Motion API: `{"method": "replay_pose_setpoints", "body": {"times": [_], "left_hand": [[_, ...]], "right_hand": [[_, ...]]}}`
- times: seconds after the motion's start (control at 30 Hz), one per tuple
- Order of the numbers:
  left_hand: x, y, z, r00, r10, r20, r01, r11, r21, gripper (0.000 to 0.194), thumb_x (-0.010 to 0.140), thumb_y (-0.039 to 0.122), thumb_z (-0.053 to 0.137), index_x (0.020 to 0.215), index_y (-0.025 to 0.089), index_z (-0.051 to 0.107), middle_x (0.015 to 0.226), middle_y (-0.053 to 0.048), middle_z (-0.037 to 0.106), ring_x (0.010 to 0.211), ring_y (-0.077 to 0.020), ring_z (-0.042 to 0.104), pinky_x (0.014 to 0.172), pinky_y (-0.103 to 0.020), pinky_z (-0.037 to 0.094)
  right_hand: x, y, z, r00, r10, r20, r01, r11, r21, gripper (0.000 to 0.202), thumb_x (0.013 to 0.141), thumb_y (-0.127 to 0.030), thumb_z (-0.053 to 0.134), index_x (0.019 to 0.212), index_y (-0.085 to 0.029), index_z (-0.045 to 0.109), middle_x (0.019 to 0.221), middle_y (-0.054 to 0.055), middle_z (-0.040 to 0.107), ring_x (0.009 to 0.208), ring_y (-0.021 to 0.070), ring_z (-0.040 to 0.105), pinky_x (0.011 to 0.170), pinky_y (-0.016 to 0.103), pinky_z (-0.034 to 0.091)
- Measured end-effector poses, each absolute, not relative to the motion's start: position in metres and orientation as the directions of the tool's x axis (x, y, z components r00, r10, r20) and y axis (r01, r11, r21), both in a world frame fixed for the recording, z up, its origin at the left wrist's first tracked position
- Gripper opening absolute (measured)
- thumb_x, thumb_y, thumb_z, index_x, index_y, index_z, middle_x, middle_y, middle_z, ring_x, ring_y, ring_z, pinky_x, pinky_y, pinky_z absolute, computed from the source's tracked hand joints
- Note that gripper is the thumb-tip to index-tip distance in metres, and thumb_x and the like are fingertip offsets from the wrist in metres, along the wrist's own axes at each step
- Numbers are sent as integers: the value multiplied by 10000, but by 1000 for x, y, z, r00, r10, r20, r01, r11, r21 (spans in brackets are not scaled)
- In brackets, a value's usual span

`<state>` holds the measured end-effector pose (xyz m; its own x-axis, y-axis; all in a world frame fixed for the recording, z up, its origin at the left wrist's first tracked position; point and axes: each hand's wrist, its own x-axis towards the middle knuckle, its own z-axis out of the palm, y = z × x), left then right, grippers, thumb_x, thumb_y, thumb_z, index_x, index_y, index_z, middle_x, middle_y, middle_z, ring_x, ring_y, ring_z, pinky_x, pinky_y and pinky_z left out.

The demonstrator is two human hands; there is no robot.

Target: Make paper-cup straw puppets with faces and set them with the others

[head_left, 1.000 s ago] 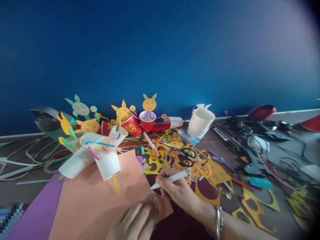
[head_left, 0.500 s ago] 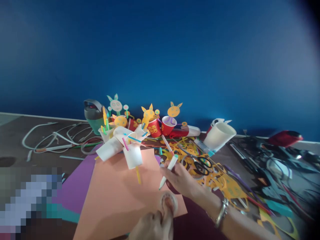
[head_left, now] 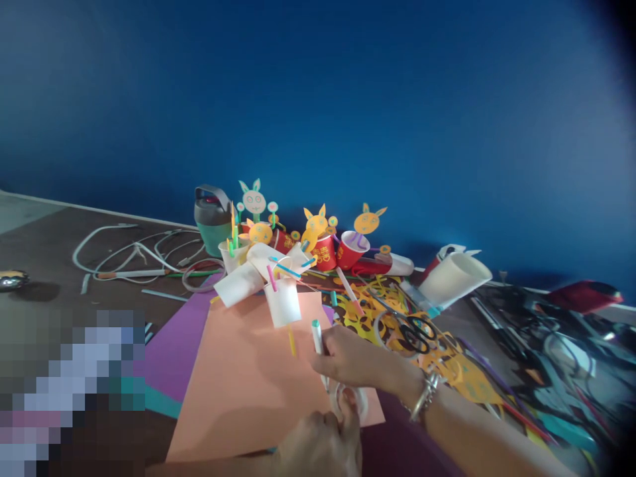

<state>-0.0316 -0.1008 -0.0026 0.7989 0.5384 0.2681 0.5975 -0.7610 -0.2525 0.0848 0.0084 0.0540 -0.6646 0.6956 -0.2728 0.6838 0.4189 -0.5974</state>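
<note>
My right hand (head_left: 342, 358) grips a white marker (head_left: 317, 334) with a green end, pointing down at the left edge of a clear tape roll (head_left: 365, 403). The roll lies flat near the right edge of a salmon-orange paper sheet (head_left: 248, 377). My left hand (head_left: 318, 444) presses it down from the near side, with one finger inside the ring and the others curled. The marker's tip is hard to make out beside the roll. A white paper cup (head_left: 284, 303) with straws attached lies on the far part of the sheet.
Behind stand red cups (head_left: 354, 245) with paper animal faces (head_left: 366, 222) and a grey-green jug (head_left: 212, 218). On the right are yellow paper scraps (head_left: 397, 291), black scissors (head_left: 417, 331), a white cup (head_left: 457, 278) and dark tools. White cables (head_left: 134, 252) lie left; purple paper (head_left: 173, 344) lies underneath.
My right hand has brought the marker down and left to the tape roll's edge, holding it more upright. My left hand stays on the roll. The whole view has shifted slightly.
</note>
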Motion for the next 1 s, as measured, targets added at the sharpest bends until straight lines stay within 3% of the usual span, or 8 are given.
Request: {"method": "replay_pose_setpoints", "body": {"times": [0.13, 0.43, 0.57, 0.77, 1.0], "left_hand": [[-33, -101, 3, 827, 493, 272, 558, -779, -286, 268, 891, 175, 461, 1045, 51, 642, 969, -202, 706, 454, -114, 586, 349, -206, 369], [-32, -101, 8, 800, 567, 197, 600, -763, -240, 340, 894, 193, 432, 1118, 13, 614, 840, -177, 721, 423, -123, 578, 338, -209, 393], [-33, -102, 6, 805, 560, 196, 593, -760, -266, 349, 902, 182, 407, 1138, 24, 609, 926, -184, 711, 444, -120, 571, 341, -226, 402], [-34, -104, 2, 814, 524, 252, 581, -738, -343, 326, 870, 142, 440, 1125, 53, 622, 1004, -180, 692, 451, -112, 540, 343, -239, 378], [-32, -105, 1, 784, 551, 286, 621, -703, -346, 352, 861, 167, 467, 1159, 47, 612, 1030, -178, 682, 455, -107, 539, 355, -244, 393]], "right_hand": [[86, 11, 54, -664, 688, -291, 691, 418, -590, 300, 757, -286, 505, 528, -178, 344, 492, -63, 286, 458, 61, 300, 423, 210, 192], [86, 15, 57, -665, 675, -319, 701, 418, -578, 292, 759, -293, 506, 538, -174, 356, 495, -64, 322, 451, 56, 339, 434, 207, 211], [92, 16, 53, -645, 707, -292, 702, 396, -592, 253, 776, -294, 496, 574, -170, 408, 515, -54, 394, 469, 66, 383, 441, 205, 231], [101, 16, 48, -589, 766, -257, 712, 342, -614, 266, 795, -262, 490, 556, -172, 414, 491, -52, 389, 464, 66, 339, 445, 220, 214], [115, 12, 37, -513, 821, -250, 692, 224, -686, 244, 818, -255, 488, 593, -163, 473, 511, -30, 504, 471, 75, 398, 467, 205, 288]]}}
